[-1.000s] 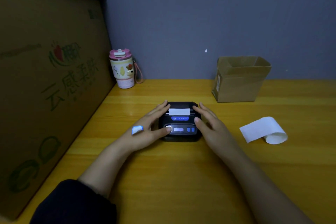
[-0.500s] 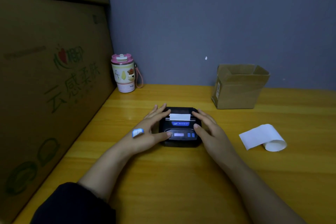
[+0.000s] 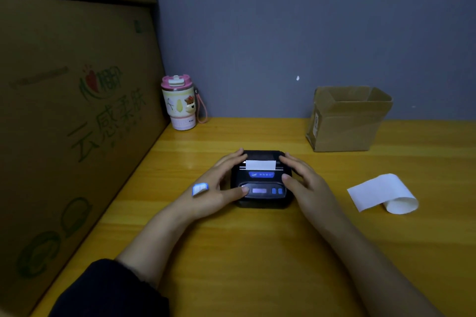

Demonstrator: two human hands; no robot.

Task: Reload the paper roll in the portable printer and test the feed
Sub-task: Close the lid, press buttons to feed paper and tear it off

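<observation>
A large printed cardboard panel [image 3: 77, 116] is stood well to the left of the printer [image 3: 261, 180], which is placed on the yellow wooden table [image 3: 257, 252]. Behind the printer to the right an open carton [image 3: 347, 121] is seen, and behind to the left a pink-lidded cup [image 3: 180, 103]. The printer is flanked by both hands – the left hand [image 3: 219, 185] spread flat, thumb on the front panel, the right hand [image 3: 306, 183] open against its side. A curled paper strip [image 3: 383, 194] is laid to its right – a short paper tab [image 3: 260, 165] sticks out from the printer's slot.

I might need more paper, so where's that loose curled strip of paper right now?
In the head view, the loose paper strip lies on the wooden table to the right of the printer, beyond the right hand and nearer than the open cardboard box.
</observation>
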